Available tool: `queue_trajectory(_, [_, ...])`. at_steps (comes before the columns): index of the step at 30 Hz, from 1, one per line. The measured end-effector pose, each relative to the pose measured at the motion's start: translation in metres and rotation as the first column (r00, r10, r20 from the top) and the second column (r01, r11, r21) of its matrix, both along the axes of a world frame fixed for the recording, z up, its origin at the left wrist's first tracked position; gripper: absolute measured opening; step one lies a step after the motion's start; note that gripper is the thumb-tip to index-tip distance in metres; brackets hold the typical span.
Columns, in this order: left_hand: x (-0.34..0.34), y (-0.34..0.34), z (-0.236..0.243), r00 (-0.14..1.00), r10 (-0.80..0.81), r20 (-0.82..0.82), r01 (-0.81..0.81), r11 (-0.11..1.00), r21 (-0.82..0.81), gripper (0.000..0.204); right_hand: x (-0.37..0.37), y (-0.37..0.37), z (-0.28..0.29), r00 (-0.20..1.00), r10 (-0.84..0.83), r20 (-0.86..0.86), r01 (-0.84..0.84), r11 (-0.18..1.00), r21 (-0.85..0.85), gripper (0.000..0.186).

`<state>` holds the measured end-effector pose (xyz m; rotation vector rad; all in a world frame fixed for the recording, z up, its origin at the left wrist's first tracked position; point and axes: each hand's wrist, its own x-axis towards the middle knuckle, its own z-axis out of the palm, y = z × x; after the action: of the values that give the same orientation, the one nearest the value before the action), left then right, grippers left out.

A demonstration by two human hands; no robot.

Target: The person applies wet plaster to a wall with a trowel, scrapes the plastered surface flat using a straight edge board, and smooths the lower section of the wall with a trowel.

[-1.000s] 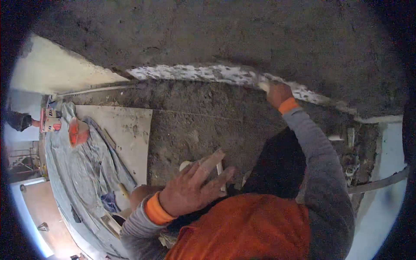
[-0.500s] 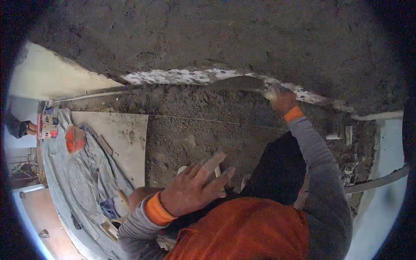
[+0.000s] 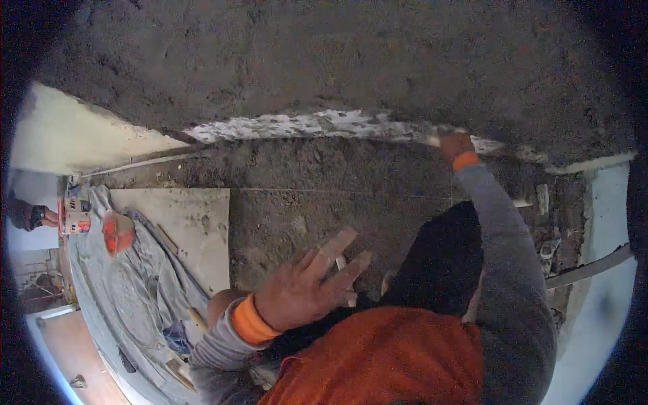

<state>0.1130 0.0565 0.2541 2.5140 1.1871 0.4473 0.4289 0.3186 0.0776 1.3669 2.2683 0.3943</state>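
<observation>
My right hand is stretched out to the wall, its fingers closed around the handle of a trowel. The blade is hard to make out against the dark surface. Around it runs a white, dark-speckled strip along the foot of the wall. Above the strip spreads rough grey wet plaster. My left hand hangs in front of my body with fingers spread and nothing in it.
Below the strip lies loose dirt ground, crossed by a thin string. To the left are a pale board, a crumpled grey sheet and an orange-red bucket. Another person's hand is beside stacked paint buckets at far left.
My right hand has moved a little to the right along the wall. The dark trowel blade, seen flat to its left before, no longer stands out. My left hand stays spread.
</observation>
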Motion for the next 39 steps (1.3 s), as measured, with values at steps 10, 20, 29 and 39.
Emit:
queue_trajectory(10, [0.003,0.038,-0.043,0.98,-0.197,-0.02,0.197,0.98,0.015,0.056,0.035,0.004,0.004,0.98,-0.143,0.138,0.172,0.959,-0.225,0.038])
queue_trajectory(20, [-0.005,0.06,-0.076,0.935,-0.351,0.041,0.354,0.926,-0.134,0.059,0.069,-0.016,-0.013,0.963,0.171,-0.206,-0.118,0.962,0.248,0.049])
queue_trajectory(29, [0.0,0.038,-0.063,0.954,-0.301,-0.004,0.3,0.953,-0.051,0.062,0.074,-0.018,-0.018,0.942,-0.15,-0.3,0.196,0.972,0.129,0.052])
queue_trajectory(39, [0.012,0.038,-0.061,0.933,-0.355,0.061,0.359,0.931,-0.068,0.06,0.068,-0.023,0.01,0.938,-0.217,-0.271,0.24,0.969,0.056,0.052])
